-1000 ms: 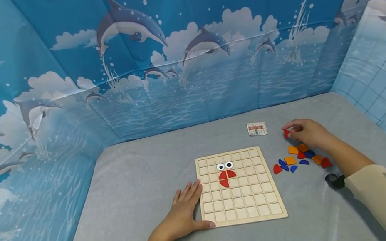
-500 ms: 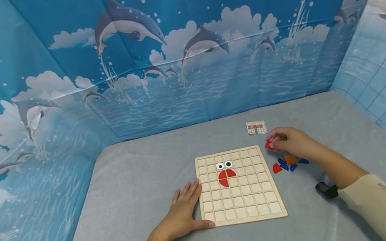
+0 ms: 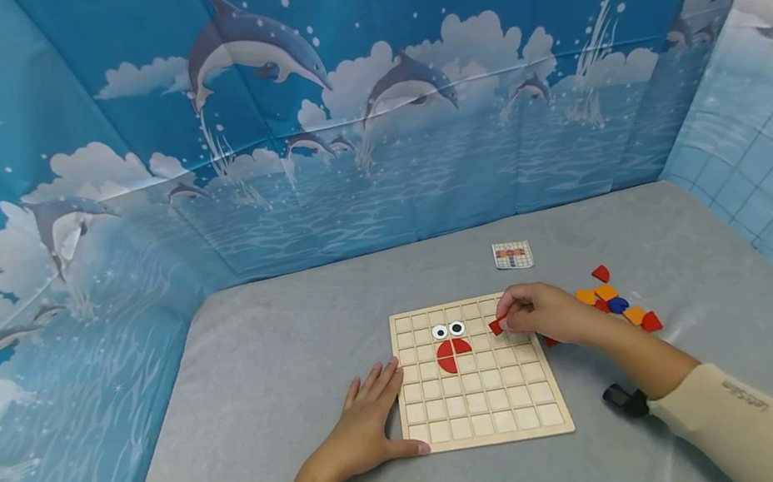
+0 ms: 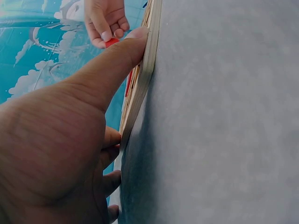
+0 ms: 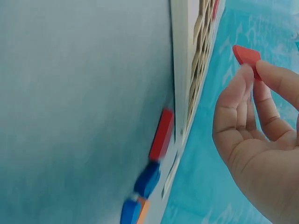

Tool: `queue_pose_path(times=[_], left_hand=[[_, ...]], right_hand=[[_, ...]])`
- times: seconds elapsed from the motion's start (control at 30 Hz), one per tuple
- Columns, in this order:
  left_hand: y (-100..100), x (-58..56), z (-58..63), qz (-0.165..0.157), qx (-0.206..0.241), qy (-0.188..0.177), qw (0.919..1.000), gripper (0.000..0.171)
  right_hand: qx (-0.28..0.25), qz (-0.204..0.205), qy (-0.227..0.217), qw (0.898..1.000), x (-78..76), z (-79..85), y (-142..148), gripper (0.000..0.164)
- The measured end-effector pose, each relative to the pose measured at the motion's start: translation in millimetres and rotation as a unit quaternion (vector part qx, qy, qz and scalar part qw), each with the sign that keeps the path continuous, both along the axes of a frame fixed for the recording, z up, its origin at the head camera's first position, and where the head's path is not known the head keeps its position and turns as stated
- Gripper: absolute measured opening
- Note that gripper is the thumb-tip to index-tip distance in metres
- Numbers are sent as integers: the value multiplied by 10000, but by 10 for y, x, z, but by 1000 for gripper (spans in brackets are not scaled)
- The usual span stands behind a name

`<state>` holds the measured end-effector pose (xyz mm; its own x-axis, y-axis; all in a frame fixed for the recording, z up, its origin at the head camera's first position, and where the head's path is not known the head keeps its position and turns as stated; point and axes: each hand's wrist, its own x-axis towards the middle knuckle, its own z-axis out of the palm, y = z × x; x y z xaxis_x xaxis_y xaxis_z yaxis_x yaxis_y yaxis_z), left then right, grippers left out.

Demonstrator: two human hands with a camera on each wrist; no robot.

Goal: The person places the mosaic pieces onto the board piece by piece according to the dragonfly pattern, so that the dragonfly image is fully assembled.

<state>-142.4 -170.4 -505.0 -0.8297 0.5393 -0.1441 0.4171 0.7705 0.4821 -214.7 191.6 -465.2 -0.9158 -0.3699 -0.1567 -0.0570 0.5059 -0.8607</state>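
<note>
The right hand (image 3: pixel 553 316) has come left from the loose pieces (image 3: pixel 605 292), its fingers pinching a red piece (image 3: pixel 496 327) over the far right part of the board (image 3: pixel 499 400), seemingly not yet placed. The left hand (image 3: pixel 366 436) rests, fingers extended, at the board's left edge.

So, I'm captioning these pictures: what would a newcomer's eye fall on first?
Probably the blue dolphin backdrop, filling the head view's upper part. Next, the wooden grid board on the grey surface, with two googly eyes just above three red quarter-circle pieces. Then the right hand, pinching a red piece over the board's right side.
</note>
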Motion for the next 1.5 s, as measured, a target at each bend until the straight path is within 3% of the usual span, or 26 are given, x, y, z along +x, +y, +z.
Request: queue_pose_path(times=[0.37,1.17,1.5], left_hand=[[-10,10,-12,8,-39,15,10000,117],[-4,6,-19,-18,9,4,10000,117],[-4,1,5,-23,11,-7,10000,116]], right_hand=[[5,444,145,9989,43,-81,-302,7],[552,727,459,9948,79,-166,-552,6],[850,744,869,9898,120,-156,-587,8]])
